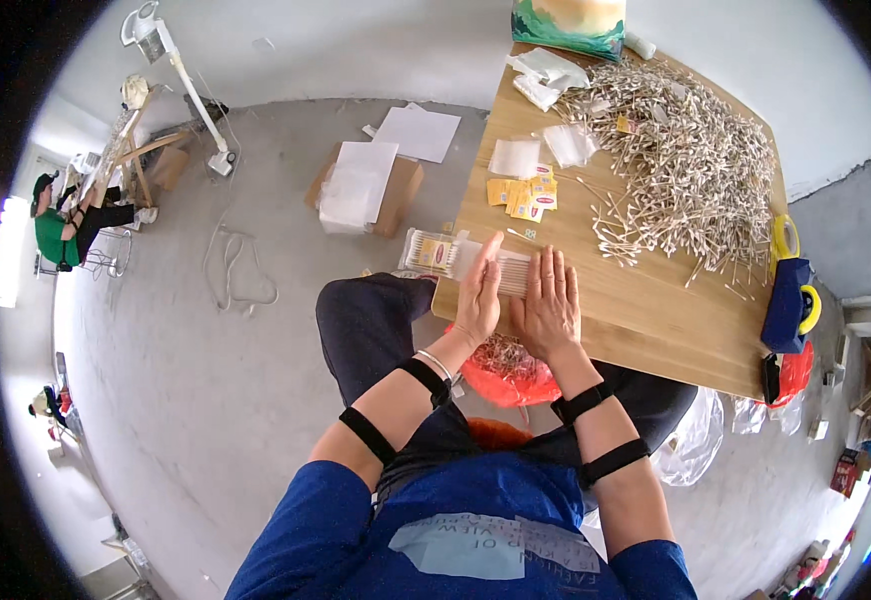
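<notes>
Between my two hands lies a flat row of cotton swabs (pixel 514 274) on the wooden table, near its front left corner. My left hand (pixel 477 298) borders the row on the left, on edge with its fingers stretched. On the other side my right hand (pixel 548 305) rests with straight fingers, covering the row's right end. A clear pack of swabs (pixel 432 252) with a yellow card inside sits left of my left hand. Yellow cards (pixel 524 193) and clear plastic bags (pixel 516 158) are beyond the hands. A large heap of loose swabs (pixel 691 160) covers the far right.
A blue tape dispenser (pixel 789 305) with yellow rolls stands at the table's right edge. Below the front edge hangs a red bag (pixel 506 375) with swabs. On the floor at left are a cardboard box (pixel 406 195) and white sheets (pixel 421 132). A person (pixel 61 225) sits far left.
</notes>
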### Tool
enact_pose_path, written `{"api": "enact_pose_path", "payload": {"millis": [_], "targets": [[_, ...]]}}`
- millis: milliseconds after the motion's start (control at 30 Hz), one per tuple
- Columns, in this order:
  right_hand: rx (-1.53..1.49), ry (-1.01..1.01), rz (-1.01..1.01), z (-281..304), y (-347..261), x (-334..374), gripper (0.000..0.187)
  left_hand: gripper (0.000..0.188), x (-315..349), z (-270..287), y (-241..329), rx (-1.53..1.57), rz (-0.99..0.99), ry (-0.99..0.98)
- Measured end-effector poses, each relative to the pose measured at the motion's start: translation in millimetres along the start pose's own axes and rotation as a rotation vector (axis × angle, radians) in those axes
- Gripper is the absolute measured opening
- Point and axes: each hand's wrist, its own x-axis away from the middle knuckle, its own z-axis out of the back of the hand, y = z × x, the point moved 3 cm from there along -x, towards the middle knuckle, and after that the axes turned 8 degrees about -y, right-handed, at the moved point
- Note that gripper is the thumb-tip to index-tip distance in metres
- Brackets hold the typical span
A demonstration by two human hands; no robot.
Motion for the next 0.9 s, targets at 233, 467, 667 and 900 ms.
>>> {"api": "enact_pose_path", "payload": {"millis": [233,467,667,900], "targets": [[-0.062,-0.028,-0.013,1.5,-6.8,4.0,0.078,0.048,-3.9,3.7,-1.0,-0.033,0.017,-0.065],[-0.053,-0.034,-0.048,-0.1,-7.5,1.7,0.081,0.054,2.1,9.5,-1.0,-0.251,-0.066,-0.110],[-0.052,-0.035,-0.064,-4.2,-6.9,1.8,0.082,0.062,-0.4,10.3,14.9,-0.554,-0.109,-0.220],[-0.070,-0.015,-0.085,-0.8,-9.0,1.9,0.079,0.042,-4.2,6.7,-3.3,-0.226,-0.072,-0.108]]}}
